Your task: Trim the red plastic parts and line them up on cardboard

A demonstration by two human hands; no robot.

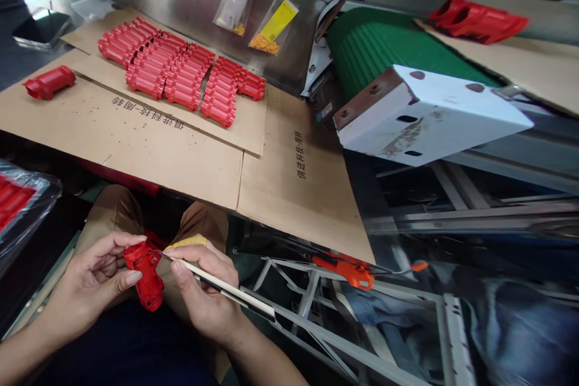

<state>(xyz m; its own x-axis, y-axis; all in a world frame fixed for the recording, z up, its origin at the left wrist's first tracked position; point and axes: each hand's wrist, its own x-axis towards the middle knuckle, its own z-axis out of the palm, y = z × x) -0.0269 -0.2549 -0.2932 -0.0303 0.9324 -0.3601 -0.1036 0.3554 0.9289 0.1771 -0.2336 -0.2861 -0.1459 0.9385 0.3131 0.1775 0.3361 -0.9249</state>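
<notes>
My left hand (97, 280) grips a red plastic part (147, 277) by its upper end, thumb and fingers closed on it above my lap. In my right hand (208, 283) is a thin tool with a pale handle (230, 291), held like a pen. A yellow wrap covers one of that hand's fingers. The tool's fine tip touches or nearly touches the upper right side of the red part. Rows of similar red parts (181, 72) lie on the cardboard (181, 160), and a single red part (49, 82) lies apart at its left.
Beyond the cardboard are two small plastic bags (274, 27) and a phone (41, 30). A green conveyor (384, 42) with a white metal end stands at the right. An orange-handled tool (346, 270) is by the front edge. Wrapped red parts (13, 199) are at far left.
</notes>
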